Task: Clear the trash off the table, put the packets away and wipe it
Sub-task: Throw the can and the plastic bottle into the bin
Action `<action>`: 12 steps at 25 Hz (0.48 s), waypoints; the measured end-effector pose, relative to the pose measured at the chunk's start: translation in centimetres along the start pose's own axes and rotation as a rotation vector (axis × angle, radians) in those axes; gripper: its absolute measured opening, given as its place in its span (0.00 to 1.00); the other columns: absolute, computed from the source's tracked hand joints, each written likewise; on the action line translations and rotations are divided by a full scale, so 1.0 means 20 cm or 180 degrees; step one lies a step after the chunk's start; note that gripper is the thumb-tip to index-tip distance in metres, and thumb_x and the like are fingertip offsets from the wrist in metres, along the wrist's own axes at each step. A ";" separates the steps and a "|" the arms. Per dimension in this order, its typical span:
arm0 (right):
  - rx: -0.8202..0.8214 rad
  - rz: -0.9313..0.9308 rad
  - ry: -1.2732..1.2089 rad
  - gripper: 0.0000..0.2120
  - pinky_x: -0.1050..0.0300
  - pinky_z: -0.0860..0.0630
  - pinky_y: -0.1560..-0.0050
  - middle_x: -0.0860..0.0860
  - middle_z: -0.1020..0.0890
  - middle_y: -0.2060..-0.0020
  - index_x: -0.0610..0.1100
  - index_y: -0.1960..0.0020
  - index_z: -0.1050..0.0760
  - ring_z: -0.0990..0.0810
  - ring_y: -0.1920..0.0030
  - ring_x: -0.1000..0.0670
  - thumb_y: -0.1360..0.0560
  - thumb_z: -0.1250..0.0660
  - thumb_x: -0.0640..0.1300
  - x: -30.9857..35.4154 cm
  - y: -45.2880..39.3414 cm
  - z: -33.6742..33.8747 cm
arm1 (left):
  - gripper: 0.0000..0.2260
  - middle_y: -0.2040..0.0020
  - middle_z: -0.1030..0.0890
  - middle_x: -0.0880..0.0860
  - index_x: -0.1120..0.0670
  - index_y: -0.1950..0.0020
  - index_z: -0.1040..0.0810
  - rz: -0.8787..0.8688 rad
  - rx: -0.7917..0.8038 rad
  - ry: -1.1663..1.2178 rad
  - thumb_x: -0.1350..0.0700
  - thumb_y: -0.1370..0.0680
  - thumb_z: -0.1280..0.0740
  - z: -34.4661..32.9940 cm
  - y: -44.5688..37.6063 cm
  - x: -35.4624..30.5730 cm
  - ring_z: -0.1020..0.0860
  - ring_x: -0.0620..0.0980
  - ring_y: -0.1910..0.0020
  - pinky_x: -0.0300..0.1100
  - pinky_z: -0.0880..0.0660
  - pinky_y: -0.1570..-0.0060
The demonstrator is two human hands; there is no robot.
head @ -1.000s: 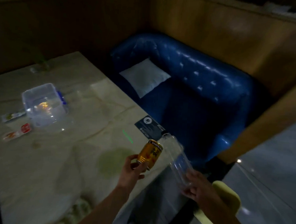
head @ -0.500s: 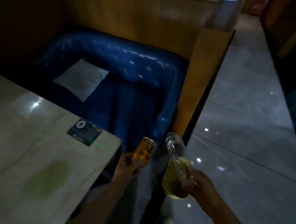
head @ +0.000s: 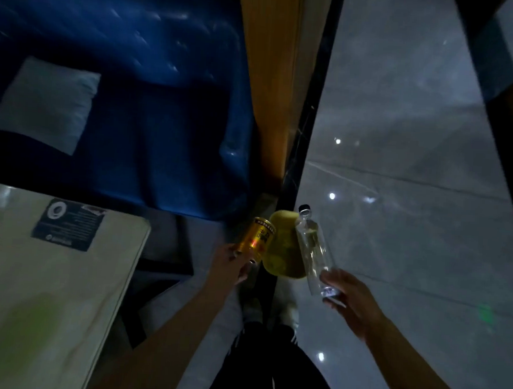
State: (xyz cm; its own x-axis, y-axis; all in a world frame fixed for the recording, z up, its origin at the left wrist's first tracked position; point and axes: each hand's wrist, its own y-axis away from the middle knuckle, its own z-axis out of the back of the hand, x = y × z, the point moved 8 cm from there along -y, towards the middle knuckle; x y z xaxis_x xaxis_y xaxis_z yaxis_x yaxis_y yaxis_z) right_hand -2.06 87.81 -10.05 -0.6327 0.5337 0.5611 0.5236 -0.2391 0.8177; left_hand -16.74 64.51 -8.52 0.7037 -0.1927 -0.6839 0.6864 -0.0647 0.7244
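Note:
My left hand grips a yellow drink can by its lower end, tilted, off the table's right corner. My right hand holds a clear plastic bottle by its base, the black cap pointing up and away. Both are held above a yellow-green bin that stands on the floor between them. The pale marble table fills the lower left, with a dark sticker near its corner and a greenish patch on its surface.
A blue tufted sofa with a white cushion stands beyond the table. A wooden partition with a black edge separates the booth from a glossy grey tiled floor on the right. My legs and feet show below.
The view has swung right and down, away from the table. Both hands have carried the can and the bottle off the table edge, over the yellow-green bin on the floor.

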 end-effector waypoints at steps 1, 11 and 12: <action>-0.0033 -0.0117 0.0018 0.17 0.47 0.27 0.46 0.43 0.17 0.53 0.39 0.43 0.22 0.20 0.54 0.45 0.30 0.26 0.42 -0.06 -0.04 0.00 | 0.08 0.62 0.22 0.56 0.55 0.52 0.28 0.0094 0.0002 -0.0057 0.63 0.26 0.31 -0.02 -0.05 0.05 0.23 0.51 0.65 0.41 0.27 0.65; -0.0752 -0.0816 0.0045 0.25 0.51 0.22 0.52 0.38 0.18 0.48 0.40 0.40 0.24 0.18 0.50 0.42 0.33 0.22 0.48 -0.66 -0.81 0.10 | 0.14 0.57 0.18 0.58 0.55 0.49 0.28 0.1002 -0.0200 -0.0702 0.54 0.29 0.27 -0.18 -0.83 0.82 0.20 0.53 0.65 0.41 0.23 0.67; -0.0855 -0.0841 0.0046 0.27 0.52 0.23 0.55 0.38 0.18 0.48 0.39 0.39 0.24 0.18 0.54 0.44 0.34 0.22 0.48 -0.71 -0.90 0.11 | 0.18 0.53 0.17 0.60 0.57 0.46 0.28 0.1059 -0.0168 -0.0914 0.53 0.30 0.27 -0.20 -0.93 0.90 0.19 0.57 0.59 0.47 0.22 0.60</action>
State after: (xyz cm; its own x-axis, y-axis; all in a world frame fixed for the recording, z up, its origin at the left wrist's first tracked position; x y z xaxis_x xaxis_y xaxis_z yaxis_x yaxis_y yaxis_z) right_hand -1.27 86.33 -32.99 -0.7349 0.5945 0.3264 0.1741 -0.2998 0.9380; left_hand -16.06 66.22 -34.66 0.8134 -0.4594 -0.3569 0.4447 0.0955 0.8906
